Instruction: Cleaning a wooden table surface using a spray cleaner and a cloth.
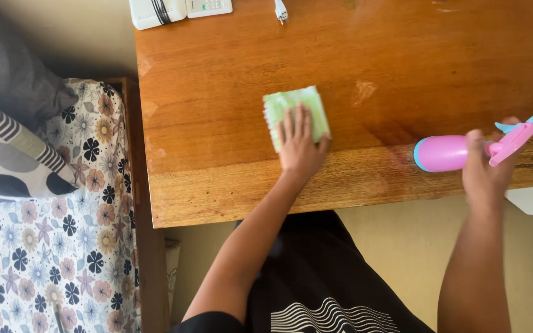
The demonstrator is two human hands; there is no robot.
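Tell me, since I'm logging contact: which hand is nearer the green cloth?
Left. The left hand presses flat on the cloth; the right hand is far off, holding the spray bottle.

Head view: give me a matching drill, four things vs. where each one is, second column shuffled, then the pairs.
Things:
1. green cloth
2. pink spray bottle
3. white plug
4. floral sheet

Places:
A. on the bed left of the wooden table
B. at the table's far edge
C. flat on the tabletop under the left hand
D. held in the right hand over the table's near edge

Pairs: 1-C, 2-D, 3-B, 4-A
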